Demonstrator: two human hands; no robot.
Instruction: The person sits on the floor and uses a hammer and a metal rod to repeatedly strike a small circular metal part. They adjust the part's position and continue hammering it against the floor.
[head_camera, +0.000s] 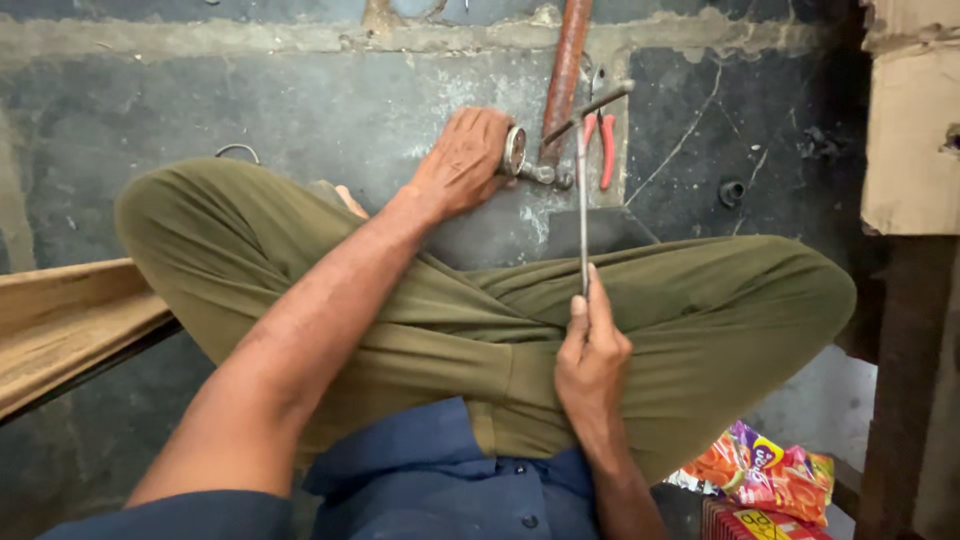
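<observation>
Left hand (462, 160) grips round fitting (515, 151) (rod (583, 210) in right hand (592, 360)).

The person sits cross-legged, both bare forearms stretched forward over the knees. The left hand (462, 160) reaches farthest out, palm down, fingers curled over and closed tight, wrist bent slightly. The right hand (592, 355) stays close above the right thigh, fist closed, thumb pressed up along the top, knuckles outward.

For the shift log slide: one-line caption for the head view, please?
Seated cross-legged, left hand steadies a round metal part while right hand grips a long metal rod.
</observation>
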